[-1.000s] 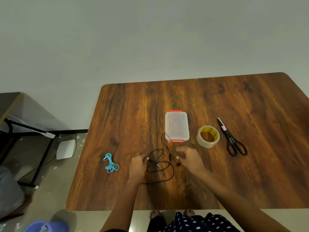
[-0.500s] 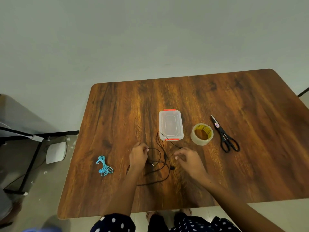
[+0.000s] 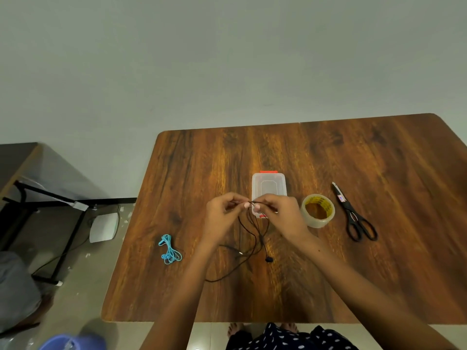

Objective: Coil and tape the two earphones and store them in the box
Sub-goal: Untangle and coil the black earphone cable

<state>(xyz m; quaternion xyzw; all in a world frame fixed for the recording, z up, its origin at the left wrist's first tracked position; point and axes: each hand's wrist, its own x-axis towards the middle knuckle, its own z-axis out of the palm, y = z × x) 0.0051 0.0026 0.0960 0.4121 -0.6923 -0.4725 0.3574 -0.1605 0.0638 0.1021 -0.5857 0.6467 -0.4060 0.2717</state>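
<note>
My left hand and my right hand are raised over the wooden table and pinch the cord of the black earphones between them. Loops of the cord hang down, with an earbud and the plug trailing on the wood. The blue earphones lie bundled on the table to the left of my left arm. A small clear box with orange clasps sits just behind my hands, its near end hidden by my fingers. A roll of clear tape lies right of the box.
Black scissors lie right of the tape roll. A dark table frame and a white device are on the floor to the left. A blue object sits at the bottom left.
Both hands have lifted off the table with the black cord and come together in front of the box. Most of the cord now hangs instead of lying flat.
</note>
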